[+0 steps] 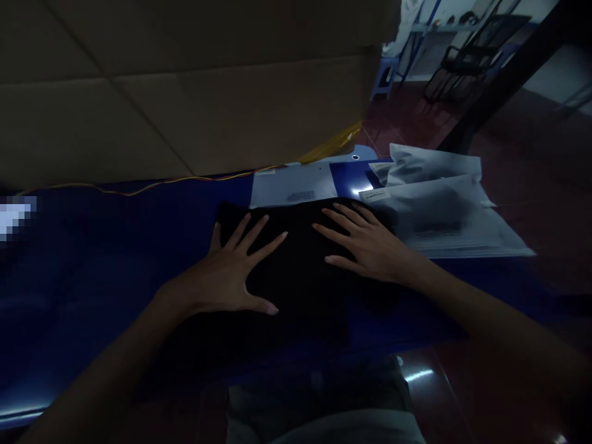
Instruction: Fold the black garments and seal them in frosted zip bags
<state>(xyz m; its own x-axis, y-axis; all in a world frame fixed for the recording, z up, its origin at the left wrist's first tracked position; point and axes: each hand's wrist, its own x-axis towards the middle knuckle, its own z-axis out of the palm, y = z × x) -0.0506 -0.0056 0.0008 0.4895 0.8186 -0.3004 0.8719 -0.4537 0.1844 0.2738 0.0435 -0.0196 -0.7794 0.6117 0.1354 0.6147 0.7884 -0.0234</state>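
Black cloth [300, 259] lies on the blue worktop [102, 259] directly in front of the person, laid out flat rather than bunched up, as far as the dim light shows. Spreading it seems to be the part that is done, and pressing or smoothing it looks like the step in hand; how much is left cannot be told, since its folds and near edge sink into shadow. The left hand [226, 277] is palm down over the cloth's left part, and the right hand [365, 246] is palm down over its far right part. Each grip has its fingers fanned wide and has hold of nothing, so the cloth sits under the palms and between the thumbs, unpinched. Just beyond the far edge lies a pale plastic bag [296, 182], with a pile of similar bags [435, 209] beside the right hand. Farther off, a thin wire [148, 185] runs along before a big cardboard box [240, 111]; past that, at far right, are a blue stool [386, 74] and a dark chair [476, 55].
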